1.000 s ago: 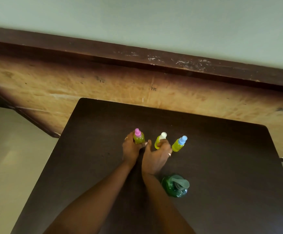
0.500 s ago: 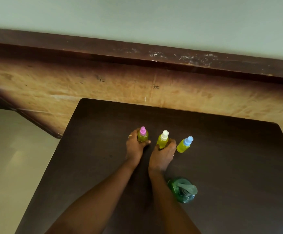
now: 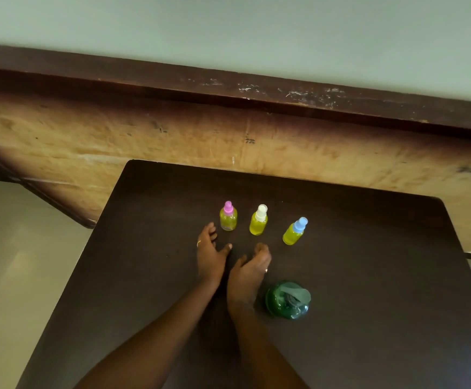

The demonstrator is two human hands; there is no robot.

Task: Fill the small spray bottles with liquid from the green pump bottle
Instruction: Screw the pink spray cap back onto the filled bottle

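Observation:
Three small spray bottles holding yellow-green liquid stand upright in a row on the dark table (image 3: 369, 276): a pink-capped bottle (image 3: 228, 217), a white-capped bottle (image 3: 258, 220) and a blue-capped bottle (image 3: 295, 231). The green pump bottle (image 3: 287, 299) stands nearer to me, right of my wrists. My left hand (image 3: 209, 254) hovers just below the pink-capped bottle, fingers apart, holding nothing. My right hand (image 3: 249, 269) is below the white-capped bottle, fingers loosely curled, also empty and apart from the bottles.
A worn wooden panel (image 3: 228, 141) with a dark top rail rises right behind the table's far edge. Pale floor (image 3: 10, 276) lies beyond the table's left edge.
Both hands have let go of the pink-capped and white-capped bottles and drawn back toward me. The bottles stay standing in their row.

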